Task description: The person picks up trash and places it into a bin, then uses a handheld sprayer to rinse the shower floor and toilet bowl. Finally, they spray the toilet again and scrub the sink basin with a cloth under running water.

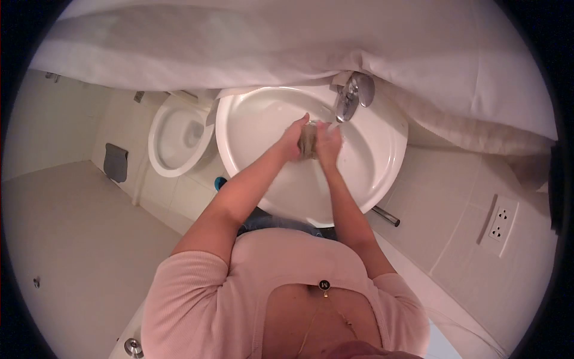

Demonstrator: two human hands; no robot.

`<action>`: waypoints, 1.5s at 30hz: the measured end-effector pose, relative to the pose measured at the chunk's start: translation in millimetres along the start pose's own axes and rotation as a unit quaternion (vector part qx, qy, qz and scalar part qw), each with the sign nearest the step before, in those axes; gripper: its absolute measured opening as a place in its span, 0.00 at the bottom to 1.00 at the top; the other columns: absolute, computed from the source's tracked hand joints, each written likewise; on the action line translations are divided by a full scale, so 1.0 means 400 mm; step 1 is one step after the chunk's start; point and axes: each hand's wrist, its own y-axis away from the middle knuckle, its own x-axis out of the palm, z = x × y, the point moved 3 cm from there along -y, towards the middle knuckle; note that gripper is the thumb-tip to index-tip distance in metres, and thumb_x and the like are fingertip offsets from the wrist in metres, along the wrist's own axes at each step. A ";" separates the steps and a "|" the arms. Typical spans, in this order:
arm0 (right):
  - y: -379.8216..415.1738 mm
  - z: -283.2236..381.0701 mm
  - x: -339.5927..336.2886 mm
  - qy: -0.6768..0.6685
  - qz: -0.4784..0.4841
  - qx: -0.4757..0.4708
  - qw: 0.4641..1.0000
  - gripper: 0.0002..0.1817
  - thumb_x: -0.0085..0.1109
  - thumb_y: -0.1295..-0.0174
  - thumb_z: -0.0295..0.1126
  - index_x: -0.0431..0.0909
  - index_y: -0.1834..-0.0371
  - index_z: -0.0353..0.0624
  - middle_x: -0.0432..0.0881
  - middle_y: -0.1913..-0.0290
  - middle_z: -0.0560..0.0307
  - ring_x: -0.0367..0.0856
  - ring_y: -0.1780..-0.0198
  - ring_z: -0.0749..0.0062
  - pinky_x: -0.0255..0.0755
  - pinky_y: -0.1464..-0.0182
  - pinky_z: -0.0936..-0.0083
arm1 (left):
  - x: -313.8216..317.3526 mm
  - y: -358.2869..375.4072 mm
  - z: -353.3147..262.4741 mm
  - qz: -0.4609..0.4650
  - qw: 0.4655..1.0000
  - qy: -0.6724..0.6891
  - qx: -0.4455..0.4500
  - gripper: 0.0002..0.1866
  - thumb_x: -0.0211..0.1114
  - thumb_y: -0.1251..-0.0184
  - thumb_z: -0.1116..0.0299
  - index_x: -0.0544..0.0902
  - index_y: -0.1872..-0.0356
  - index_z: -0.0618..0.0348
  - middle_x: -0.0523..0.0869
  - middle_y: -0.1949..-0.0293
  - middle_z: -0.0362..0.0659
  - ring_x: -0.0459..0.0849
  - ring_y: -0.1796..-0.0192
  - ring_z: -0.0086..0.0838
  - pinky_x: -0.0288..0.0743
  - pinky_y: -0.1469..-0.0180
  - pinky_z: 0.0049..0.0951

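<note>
Over the white sink basin (257, 128), my left hand (292, 142) is closed on one side of a small greenish-brown object (308, 141) that looks partly see-through; its exact kind is unclear. Against the object's other side is my right hand (327, 143), its fingers bent and somewhat blurred, just below the metal faucet (348, 102). Water seems to run from the spout beside the right hand. The palms and the inner fingers are hidden.
A white toilet (156, 140) stands left of the sink. Pale cloth (239, 45) hangs across the top. A power outlet (499, 224) is on the right wall, a metal bar (385, 216) beside the basin, and a grey flap (115, 162) at the left.
</note>
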 end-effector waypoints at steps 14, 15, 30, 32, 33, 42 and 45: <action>-0.051 -0.071 -0.088 -0.005 0.225 0.022 0.974 0.16 0.65 0.52 0.40 0.76 0.69 0.39 0.75 0.65 0.53 0.73 0.63 0.71 0.68 0.61 0.73 | -0.070 0.022 -0.129 -0.229 0.902 -0.236 0.281 0.14 0.51 0.34 0.61 0.71 0.56 0.61 0.79 0.63 0.41 0.76 0.63 0.25 0.70 0.57 0.27; -0.043 -0.047 -0.070 -0.074 0.218 0.061 0.971 0.16 0.65 0.51 0.40 0.75 0.68 0.39 0.75 0.66 0.54 0.72 0.63 0.72 0.67 0.61 0.74 | -0.044 0.033 -0.099 -0.206 0.937 -0.192 0.207 0.17 0.48 0.33 0.58 0.71 0.55 0.62 0.78 0.63 0.43 0.76 0.61 0.28 0.71 0.57 0.28; 0.007 -0.084 0.013 -0.387 0.122 0.247 0.880 0.25 0.54 0.43 0.47 0.63 0.48 0.42 0.75 0.60 0.59 0.74 0.57 0.73 0.67 0.51 0.76 | 0.000 -0.005 0.017 -0.070 0.987 -0.045 0.136 0.14 0.46 0.38 0.61 0.72 0.59 0.58 0.78 0.60 0.44 0.79 0.58 0.32 0.75 0.55 0.32; 0.005 -0.045 0.006 -0.230 0.121 0.149 0.954 0.26 0.57 0.45 0.44 0.62 0.47 0.43 0.75 0.61 0.58 0.74 0.58 0.72 0.67 0.51 0.76 | 0.023 0.035 0.011 -0.089 0.992 -0.036 0.079 0.13 0.50 0.38 0.60 0.72 0.60 0.57 0.78 0.62 0.42 0.79 0.60 0.31 0.75 0.58 0.32; 0.018 0.008 -0.005 -0.150 0.126 0.081 0.977 0.26 0.58 0.45 0.42 0.63 0.47 0.43 0.75 0.60 0.57 0.74 0.58 0.72 0.67 0.52 0.75 | 0.029 0.049 0.009 -0.099 0.993 -0.033 0.051 0.12 0.53 0.38 0.60 0.73 0.61 0.57 0.78 0.63 0.41 0.79 0.60 0.30 0.75 0.59 0.32; 0.050 0.028 -0.005 -0.555 -0.030 0.257 0.791 0.14 0.52 0.40 0.33 0.67 0.53 0.42 0.75 0.62 0.58 0.75 0.62 0.74 0.72 0.61 0.76 | 0.099 0.045 0.056 -0.222 0.739 -0.359 0.525 0.09 0.62 0.42 0.69 0.75 0.63 0.61 0.79 0.65 0.42 0.77 0.63 0.24 0.73 0.60 0.25; 0.052 -0.081 0.021 -0.616 0.063 0.284 0.732 0.09 0.46 0.36 0.37 0.70 0.60 0.45 0.75 0.65 0.61 0.75 0.64 0.74 0.74 0.63 0.77 | 0.155 0.070 0.093 -0.175 0.661 -0.437 0.585 0.09 0.58 0.38 0.66 0.76 0.69 0.63 0.80 0.72 0.43 0.77 0.69 0.23 0.71 0.64 0.22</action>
